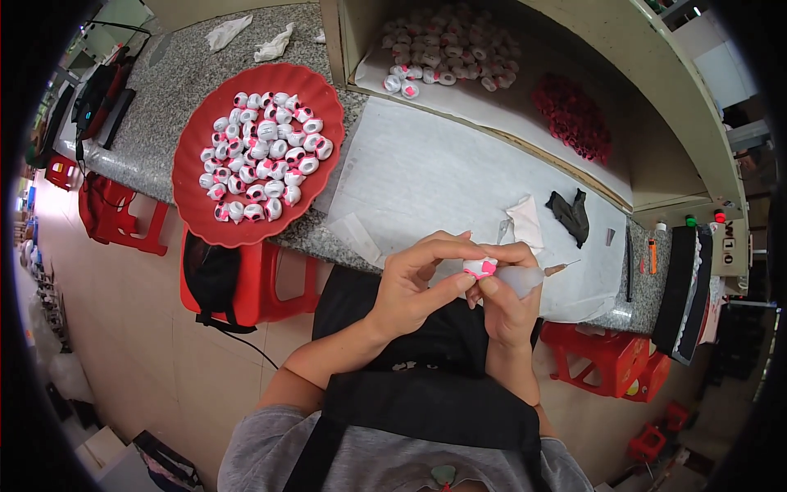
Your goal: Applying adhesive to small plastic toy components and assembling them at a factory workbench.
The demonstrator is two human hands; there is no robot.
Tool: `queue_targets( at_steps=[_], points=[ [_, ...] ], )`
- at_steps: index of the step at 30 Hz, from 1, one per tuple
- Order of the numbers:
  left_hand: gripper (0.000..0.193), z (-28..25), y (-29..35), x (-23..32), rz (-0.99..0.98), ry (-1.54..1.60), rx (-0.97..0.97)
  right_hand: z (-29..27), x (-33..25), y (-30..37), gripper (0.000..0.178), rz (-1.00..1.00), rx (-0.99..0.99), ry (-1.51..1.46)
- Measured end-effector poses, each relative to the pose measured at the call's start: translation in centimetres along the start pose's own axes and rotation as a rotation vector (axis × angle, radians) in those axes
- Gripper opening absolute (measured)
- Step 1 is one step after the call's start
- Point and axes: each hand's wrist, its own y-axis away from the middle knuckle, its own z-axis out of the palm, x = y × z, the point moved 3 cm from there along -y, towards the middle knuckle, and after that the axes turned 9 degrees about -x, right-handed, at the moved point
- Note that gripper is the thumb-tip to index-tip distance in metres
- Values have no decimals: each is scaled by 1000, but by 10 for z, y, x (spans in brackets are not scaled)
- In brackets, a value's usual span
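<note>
My left hand (414, 283) pinches a small white piece with pink patches (479, 268), rounded like a little figure's head, in front of my chest. Thumb and fingers of my right hand (510, 299) touch the same piece from the other side. Tucked in my right hand is a translucent squeeze bottle (526, 281), its thin needle tip pointing away to the right. A red scalloped plate (190, 164) at the left carries many similar white, pink and black pieces (266, 129).
White paper (426, 172) covers the worktop, bearing a crumpled tissue (525, 221) and a black scrap (569, 216). A shelf behind holds more white pieces (451, 45) and a dark pink heap (571, 115). An orange pen (652, 256) lies right. Red stools (594, 361) stand below.
</note>
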Motion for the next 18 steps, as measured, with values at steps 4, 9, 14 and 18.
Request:
queue_targets(
  at_steps=[4,9,14,18],
  points=[
    [21,2,-3,0,-12,37,-13,-2,-1,-2,27,-7,-16,2],
    [18,1,-1,-2,-17,201,-43,4,-5,-2,23,-18,-116,-89],
    [16,-1,-2,0,35,164,-54,2,-1,-1,22,-53,-128,-75],
    [15,-2,2,2,42,74,-19,5,2,1,22,-65,-82,-88]
  ],
)
